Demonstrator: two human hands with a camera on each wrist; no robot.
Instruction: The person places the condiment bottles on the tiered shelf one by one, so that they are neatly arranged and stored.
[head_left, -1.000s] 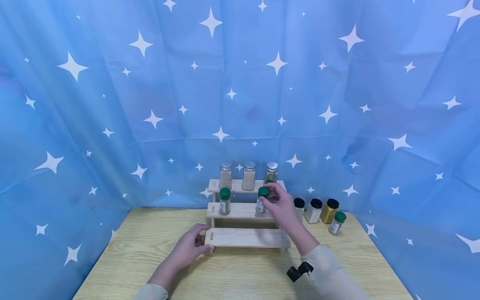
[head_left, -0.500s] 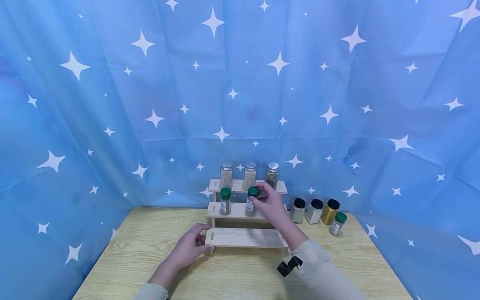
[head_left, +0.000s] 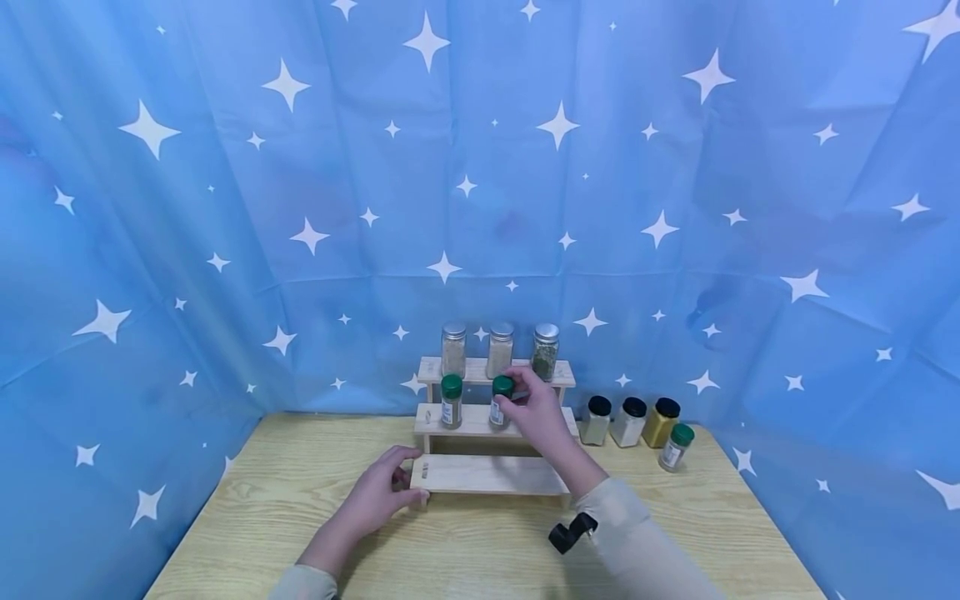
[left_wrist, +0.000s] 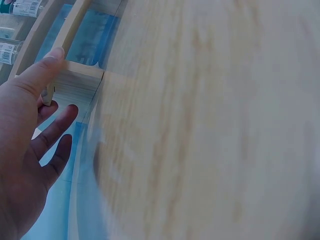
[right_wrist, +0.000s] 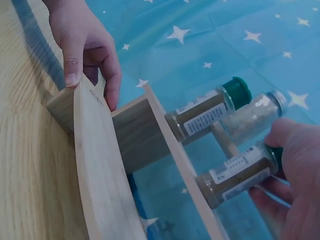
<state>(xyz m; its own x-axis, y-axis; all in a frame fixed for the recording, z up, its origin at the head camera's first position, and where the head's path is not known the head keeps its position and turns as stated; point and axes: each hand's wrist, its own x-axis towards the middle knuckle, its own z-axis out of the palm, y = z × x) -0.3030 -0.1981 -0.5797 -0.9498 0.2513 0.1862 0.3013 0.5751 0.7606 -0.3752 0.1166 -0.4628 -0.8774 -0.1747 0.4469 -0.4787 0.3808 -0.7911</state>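
A three-tier wooden spice rack (head_left: 491, 475) stands on the table. My left hand (head_left: 377, 493) grips the left end of its lowest tier, thumb at the front edge and fingers behind, as the left wrist view shows too. On the middle tier, my right hand (head_left: 542, 415) pinches a green-capped spice jar (right_wrist: 239, 175) by its cap, the jar upright with its base at the board. Left of it on that tier stands another green-capped jar (head_left: 451, 403), a gap between them. Three silver-lidded jars (head_left: 500, 354) line the top tier.
Right of the rack, on the table (head_left: 300, 467), are three black-lidded jars (head_left: 628, 425) and one more green-capped jar (head_left: 672, 450). A blue curtain (head_left: 480, 208) with white stars hangs behind and at both sides.
My right hand has moved left along the middle tier with the green-capped spice jar, closer to the other one there. The left hand has stayed on the rack's end.
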